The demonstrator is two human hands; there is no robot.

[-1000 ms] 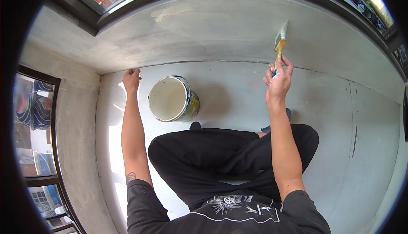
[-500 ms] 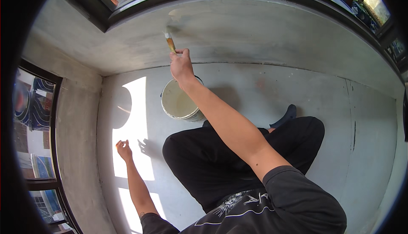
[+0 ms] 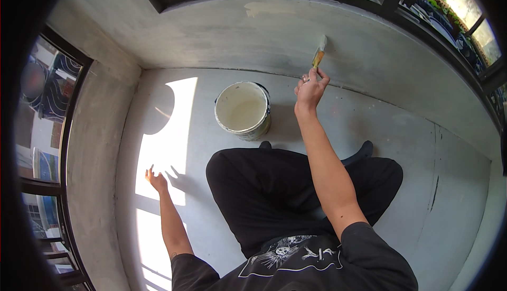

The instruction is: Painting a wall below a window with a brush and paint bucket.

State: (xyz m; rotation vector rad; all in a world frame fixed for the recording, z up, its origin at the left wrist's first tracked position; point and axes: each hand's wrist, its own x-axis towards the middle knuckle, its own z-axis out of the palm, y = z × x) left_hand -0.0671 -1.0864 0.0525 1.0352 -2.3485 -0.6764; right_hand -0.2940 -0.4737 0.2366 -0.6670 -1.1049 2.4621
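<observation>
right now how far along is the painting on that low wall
Done: a pale patch near the wall's top. In hand: the right hand holds the paintbrush against the low wall, beside the open paint bucket; the left hand rests on the floor. Left: most of the wall looks bare grey.

The person sits on the grey floor (image 3: 369, 132), right hand (image 3: 310, 89) gripping a paintbrush (image 3: 319, 53) whose bristles touch the low wall (image 3: 237, 37). The left hand (image 3: 156, 179) presses flat on the sunlit floor. A white paint bucket (image 3: 243, 110) stands just beside the knees.
</observation>
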